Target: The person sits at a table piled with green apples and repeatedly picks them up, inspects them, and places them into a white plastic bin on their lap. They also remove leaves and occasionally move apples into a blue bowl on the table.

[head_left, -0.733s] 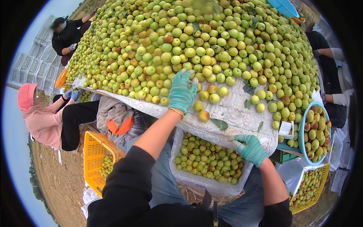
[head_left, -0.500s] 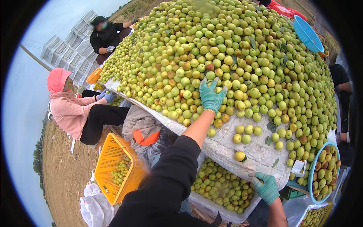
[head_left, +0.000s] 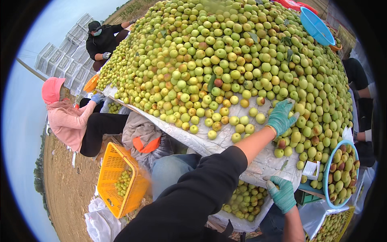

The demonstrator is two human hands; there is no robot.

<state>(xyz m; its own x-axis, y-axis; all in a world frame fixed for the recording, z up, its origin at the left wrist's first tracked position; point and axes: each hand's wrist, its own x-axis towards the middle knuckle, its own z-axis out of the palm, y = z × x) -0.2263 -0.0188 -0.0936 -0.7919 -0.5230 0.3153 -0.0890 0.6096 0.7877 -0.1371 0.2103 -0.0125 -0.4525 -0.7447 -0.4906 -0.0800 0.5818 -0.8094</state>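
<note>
A huge heap of green jujubes (head_left: 225,60), some blushed brown, lies on a pale quilted sheet (head_left: 217,147). My left hand (head_left: 282,117), in a teal glove, reaches across the sheet to the heap's near right edge. Its fingers are stretched and touch jujubes there. At the sheet's front edge, my right hand (head_left: 282,195), also gloved in teal, is closed on the quilted sheet; some of its fingers are hidden. Below that edge stands a lined crate (head_left: 238,221) holding more jujubes, partly covered by my left arm.
A yellow crate (head_left: 105,177) with a few jujubes stands at left, near white bags (head_left: 100,221). On the right are a blue basket (head_left: 327,177) of browner jujubes and a small white box (head_left: 310,169). A co-worker in pink (head_left: 68,121) sits left; another (head_left: 100,42) works farther back.
My left hand has swept rightward over the sheet, and jujubes have shifted with it toward the right. A bare strip of sheet shows behind it. My right hand stays at the edge.
</note>
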